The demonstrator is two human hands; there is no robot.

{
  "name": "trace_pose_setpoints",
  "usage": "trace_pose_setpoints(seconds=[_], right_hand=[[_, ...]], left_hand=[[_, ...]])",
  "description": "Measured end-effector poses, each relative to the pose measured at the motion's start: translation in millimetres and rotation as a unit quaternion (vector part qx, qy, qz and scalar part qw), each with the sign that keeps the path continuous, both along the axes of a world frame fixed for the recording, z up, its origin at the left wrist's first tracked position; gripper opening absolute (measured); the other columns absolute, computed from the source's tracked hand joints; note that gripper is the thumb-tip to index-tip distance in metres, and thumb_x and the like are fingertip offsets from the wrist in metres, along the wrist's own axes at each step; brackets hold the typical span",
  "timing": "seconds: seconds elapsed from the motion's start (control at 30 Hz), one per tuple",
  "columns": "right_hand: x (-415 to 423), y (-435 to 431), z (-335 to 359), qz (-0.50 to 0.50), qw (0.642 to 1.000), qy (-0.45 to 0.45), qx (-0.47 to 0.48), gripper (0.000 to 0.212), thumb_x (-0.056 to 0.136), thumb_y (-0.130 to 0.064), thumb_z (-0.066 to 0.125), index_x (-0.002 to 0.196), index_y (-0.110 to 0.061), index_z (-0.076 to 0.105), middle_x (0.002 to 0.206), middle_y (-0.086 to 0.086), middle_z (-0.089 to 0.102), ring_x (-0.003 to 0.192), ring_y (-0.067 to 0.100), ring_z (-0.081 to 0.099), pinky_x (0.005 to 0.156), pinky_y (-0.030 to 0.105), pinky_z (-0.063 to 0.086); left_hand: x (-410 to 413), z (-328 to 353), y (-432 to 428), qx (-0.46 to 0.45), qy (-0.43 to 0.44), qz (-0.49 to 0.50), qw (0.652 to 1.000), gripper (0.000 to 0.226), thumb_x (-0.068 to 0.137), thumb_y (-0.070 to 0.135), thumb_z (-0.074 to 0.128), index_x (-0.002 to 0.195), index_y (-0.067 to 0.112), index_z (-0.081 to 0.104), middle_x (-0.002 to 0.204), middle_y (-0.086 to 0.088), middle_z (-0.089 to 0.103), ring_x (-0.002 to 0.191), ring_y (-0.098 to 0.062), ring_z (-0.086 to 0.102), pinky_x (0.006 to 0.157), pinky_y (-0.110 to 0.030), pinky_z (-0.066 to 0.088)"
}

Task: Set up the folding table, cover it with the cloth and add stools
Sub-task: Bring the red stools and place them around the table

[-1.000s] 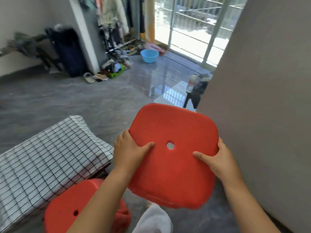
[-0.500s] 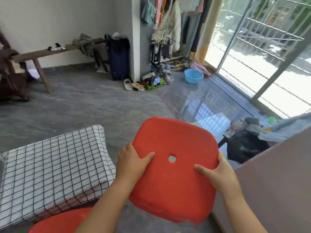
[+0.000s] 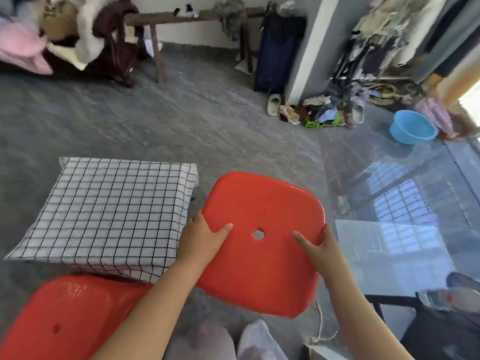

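I hold a red plastic stool (image 3: 262, 255) in the air by its seat, which has a small round hole in the middle. My left hand (image 3: 201, 237) grips its left edge and my right hand (image 3: 320, 249) grips its right edge, thumbs on top. To the left stands the low table under a white cloth with a black grid (image 3: 104, 216). A second red stool (image 3: 65, 320) stands on the floor at the table's near side, bottom left.
Grey floor lies ahead. A blue basin (image 3: 413, 127) sits at the right, near shoes and clutter (image 3: 319, 113) by a pillar. A wooden bench (image 3: 187, 19) and a dark suitcase (image 3: 278, 50) stand along the far wall. Dark furniture (image 3: 441, 320) is at the bottom right.
My view has swung left, away from the wall on the right. The held stool stays in both hands and now sits beside the table's right end.
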State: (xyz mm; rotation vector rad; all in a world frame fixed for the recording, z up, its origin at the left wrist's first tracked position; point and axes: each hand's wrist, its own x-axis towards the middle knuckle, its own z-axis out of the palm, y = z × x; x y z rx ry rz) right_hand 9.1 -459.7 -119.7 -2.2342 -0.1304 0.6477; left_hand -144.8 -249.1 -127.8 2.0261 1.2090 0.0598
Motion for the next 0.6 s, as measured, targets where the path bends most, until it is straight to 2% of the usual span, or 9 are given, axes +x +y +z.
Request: trace_pose_setpoints(seconds=[0.13,0.37,0.53,0.6], right_hand=[[47,49,-46,0.022,0.999,0.04,-0.009,0.055,0.076,-0.044,0.074,0.114,-0.01,0.052,0.111,0.007,0.063,0.101,0.027,0.061,0.078,0.034,0.044],[103,120,-174,0.057,0.996,0.068,-0.031,0.067,0.074,-0.032,0.078,0.127,-0.012,0.043,0.125,0.007,0.057,0.105,0.023,0.057,0.082,0.034,0.043],[137,149,-266,0.092,0.991,0.086,-0.054,0.084,0.07,-0.022,0.081,0.138,-0.01,0.032,0.133,0.008,0.051,0.115,0.025,0.054,0.086,0.035,0.043],[147,159,-295,0.1,0.989,0.091,-0.065,0.094,0.065,-0.026,0.081,0.141,-0.011,0.028,0.135,0.009,0.049,0.118,0.026,0.052,0.09,0.039,0.045]], left_hand=[[26,-44,33,-0.032,0.031,0.028,0.999,0.08,0.064,0.073,0.055,0.124,0.02,0.047,0.115,-0.003,0.061,0.104,-0.024,0.059,0.087,-0.041,0.05],[70,-162,95,-0.093,0.087,0.026,0.991,0.081,0.06,0.076,0.052,0.124,0.026,0.045,0.114,0.001,0.06,0.099,-0.021,0.061,0.083,-0.042,0.053],[100,-244,127,-0.123,0.106,0.016,0.987,0.069,0.071,0.061,0.061,0.126,0.022,0.044,0.117,-0.002,0.058,0.102,-0.023,0.061,0.083,-0.035,0.05],[110,-272,137,-0.129,0.11,0.013,0.985,0.075,0.072,0.06,0.06,0.131,0.018,0.041,0.122,-0.003,0.056,0.105,-0.023,0.06,0.085,-0.035,0.049]])
